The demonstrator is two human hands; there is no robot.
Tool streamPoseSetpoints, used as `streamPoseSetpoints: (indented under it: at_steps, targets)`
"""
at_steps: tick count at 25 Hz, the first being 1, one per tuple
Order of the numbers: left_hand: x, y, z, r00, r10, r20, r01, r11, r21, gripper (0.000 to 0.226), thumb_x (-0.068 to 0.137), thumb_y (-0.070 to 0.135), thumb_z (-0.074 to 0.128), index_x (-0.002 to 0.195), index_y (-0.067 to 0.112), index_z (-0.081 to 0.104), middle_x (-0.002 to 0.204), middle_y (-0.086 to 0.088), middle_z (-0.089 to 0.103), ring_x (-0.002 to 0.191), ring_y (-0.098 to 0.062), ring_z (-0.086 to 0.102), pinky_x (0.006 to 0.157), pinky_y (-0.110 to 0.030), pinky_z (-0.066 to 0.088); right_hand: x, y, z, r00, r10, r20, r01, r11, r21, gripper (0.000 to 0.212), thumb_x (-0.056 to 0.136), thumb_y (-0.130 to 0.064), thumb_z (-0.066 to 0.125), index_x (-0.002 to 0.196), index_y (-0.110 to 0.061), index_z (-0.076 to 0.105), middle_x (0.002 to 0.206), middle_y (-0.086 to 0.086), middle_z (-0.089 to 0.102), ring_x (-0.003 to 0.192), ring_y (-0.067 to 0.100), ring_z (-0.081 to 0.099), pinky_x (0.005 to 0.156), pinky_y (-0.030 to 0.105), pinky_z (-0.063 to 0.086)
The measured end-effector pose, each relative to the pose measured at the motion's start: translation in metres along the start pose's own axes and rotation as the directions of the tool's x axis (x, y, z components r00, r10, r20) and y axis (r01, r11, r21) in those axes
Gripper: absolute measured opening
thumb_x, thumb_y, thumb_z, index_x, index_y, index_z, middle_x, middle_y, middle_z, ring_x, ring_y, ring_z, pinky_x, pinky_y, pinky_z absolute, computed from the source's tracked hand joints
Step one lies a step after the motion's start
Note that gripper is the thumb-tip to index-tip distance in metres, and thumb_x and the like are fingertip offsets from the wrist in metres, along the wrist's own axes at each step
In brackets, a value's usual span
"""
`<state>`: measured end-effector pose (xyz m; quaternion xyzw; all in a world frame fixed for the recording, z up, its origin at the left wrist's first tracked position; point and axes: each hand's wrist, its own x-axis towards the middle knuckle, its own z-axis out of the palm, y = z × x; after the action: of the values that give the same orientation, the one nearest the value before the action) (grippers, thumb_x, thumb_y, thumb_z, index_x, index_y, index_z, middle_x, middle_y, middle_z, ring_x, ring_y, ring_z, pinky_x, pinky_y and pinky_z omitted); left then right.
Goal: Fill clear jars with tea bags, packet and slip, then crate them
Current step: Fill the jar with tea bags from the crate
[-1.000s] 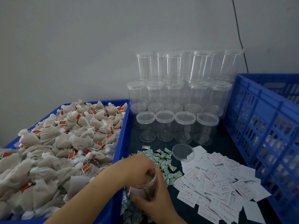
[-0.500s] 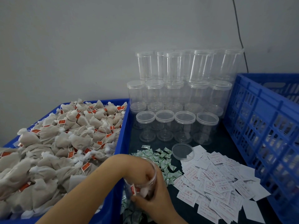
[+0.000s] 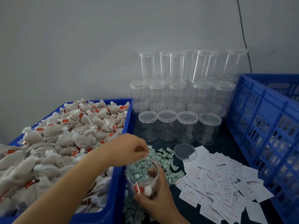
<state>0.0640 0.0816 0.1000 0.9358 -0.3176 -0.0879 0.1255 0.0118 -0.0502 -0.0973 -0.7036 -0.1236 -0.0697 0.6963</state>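
My right hand [image 3: 159,198] grips an open clear jar [image 3: 142,171] from below and behind, at the near edge of the table. A tea bag with a red tag [image 3: 139,189] lies at the jar's bottom. Just above the jar's mouth hovers my left hand [image 3: 127,149], blurred, its fingers loosely curled, and I see nothing in it. The blue bin [image 3: 120,178] on the left holds a heap of tea bags [image 3: 72,135]. Green packets [image 3: 166,160] lie behind and under the jar. White slips [image 3: 218,183] are spread to its right.
A loose clear lid [image 3: 185,150] lies between packets and slips. Stacked empty lidded jars [image 3: 182,97] stand against the wall in three tiers. A tall blue crate [image 3: 267,126] lines the right side. A black cable [image 3: 244,38] runs down the wall.
My left hand has come up out of the jar's mouth, leaving a tea bag inside. My right hand has kept its grip on the jar in the same place.
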Motion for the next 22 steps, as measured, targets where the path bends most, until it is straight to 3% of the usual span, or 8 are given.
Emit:
streamPoseSetpoints:
  at_steps: [3, 6, 9, 13, 17, 22]
  targets:
    - [0.0, -0.032, -0.005, 0.938, -0.159, -0.307, 0.15, 0.987, -0.052, 0.01, 0.093, 0.028, 0.055, 0.096, 0.03, 0.064, 0.081, 0.022, 0.059, 0.075, 0.007, 0.056, 0.072, -0.011, 0.045, -0.003, -0.004, 0.0, 0.999, 0.049, 0.014, -0.049, 0.999, 0.021, 0.099, 0.064, -0.019, 0.089, 0.141, -0.05, 0.035, 0.134, -0.004, 0.05, 0.119, 0.025, 0.061, 0.094, 0.047, 0.055]
    - [-0.003, -0.069, 0.001, 0.826, -0.318, -0.466, 0.373, 0.927, 0.029, 0.014, 0.093, 0.028, 0.055, 0.102, 0.023, 0.063, 0.101, 0.004, 0.067, 0.088, -0.008, 0.06, 0.083, -0.026, 0.05, -0.005, -0.008, -0.001, 0.995, 0.092, 0.025, -0.093, 0.995, 0.045, 0.099, 0.061, -0.02, 0.089, 0.137, -0.057, 0.037, 0.133, -0.006, 0.048, 0.116, 0.023, 0.063, 0.09, 0.044, 0.058]
    - [-0.012, -0.105, 0.016, 0.768, -0.427, -0.478, 0.563, 0.805, 0.186, 0.039, 0.09, 0.035, 0.055, 0.127, 0.022, 0.053, 0.13, -0.001, 0.055, 0.119, -0.019, 0.05, 0.097, -0.035, 0.044, -0.007, -0.014, -0.001, 0.995, 0.099, 0.025, -0.1, 0.993, 0.062, 0.096, 0.06, -0.022, 0.089, 0.131, -0.062, 0.039, 0.134, -0.008, 0.048, 0.116, 0.018, 0.063, 0.088, 0.036, 0.058]
    - [-0.02, -0.124, 0.033, 0.699, -0.56, -0.445, 0.702, 0.655, 0.279, 0.051, 0.09, 0.046, 0.05, 0.134, 0.021, 0.045, 0.141, -0.002, 0.044, 0.132, -0.024, 0.036, 0.102, -0.038, 0.038, -0.008, -0.017, -0.001, 0.996, 0.089, 0.022, -0.091, 0.994, 0.063, 0.093, 0.061, -0.024, 0.089, 0.128, -0.065, 0.039, 0.134, -0.008, 0.047, 0.115, 0.012, 0.063, 0.085, 0.029, 0.057]
    - [-0.019, -0.123, 0.037, 0.66, -0.551, -0.511, 0.733, 0.621, 0.278, 0.036, 0.092, 0.029, 0.048, 0.126, 0.019, 0.051, 0.13, -0.003, 0.051, 0.123, -0.023, 0.043, 0.091, -0.035, 0.043, -0.008, -0.015, 0.0, 0.997, 0.074, 0.023, -0.075, 0.995, 0.072, 0.095, 0.061, -0.023, 0.09, 0.127, -0.067, 0.039, 0.13, -0.013, 0.05, 0.119, 0.01, 0.061, 0.085, 0.024, 0.056]
    - [-0.027, -0.129, 0.032, 0.561, -0.597, -0.574, 0.765, 0.638, 0.085, 0.024, 0.092, 0.017, 0.051, 0.115, 0.013, 0.054, 0.111, -0.008, 0.059, 0.107, -0.026, 0.05, 0.081, -0.036, 0.047, -0.008, -0.014, 0.0, 0.997, 0.076, 0.02, -0.078, 0.995, 0.063, 0.095, 0.059, -0.025, 0.09, 0.125, -0.069, 0.038, 0.122, -0.025, 0.052, 0.117, 0.007, 0.061, 0.084, 0.021, 0.055]
